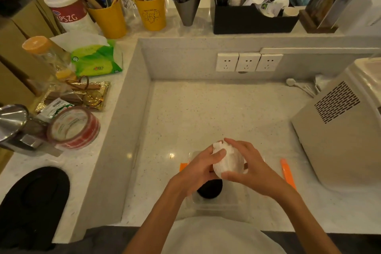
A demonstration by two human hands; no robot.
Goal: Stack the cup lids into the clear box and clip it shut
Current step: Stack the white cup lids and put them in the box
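Both hands hold a stack of white cup lids [228, 161] above the clear box [216, 202] near the counter's front edge. My left hand [202, 168] grips the stack from the left, thumb on top. My right hand [245, 166] cups it from the right. Dark lids [209, 190] lie inside the box under my hands. An orange clip [183, 166] shows at the box's left side. The box's lid with an orange clip [287, 173] lies to the right, partly hidden by my right forearm.
A beige machine [338, 128] stands at the right. Wall sockets [248, 62] sit on the back wall. A raised ledge on the left carries a tape roll [73, 128], a tissue pack [97, 59] and yellow cups [151, 13] of utensils.
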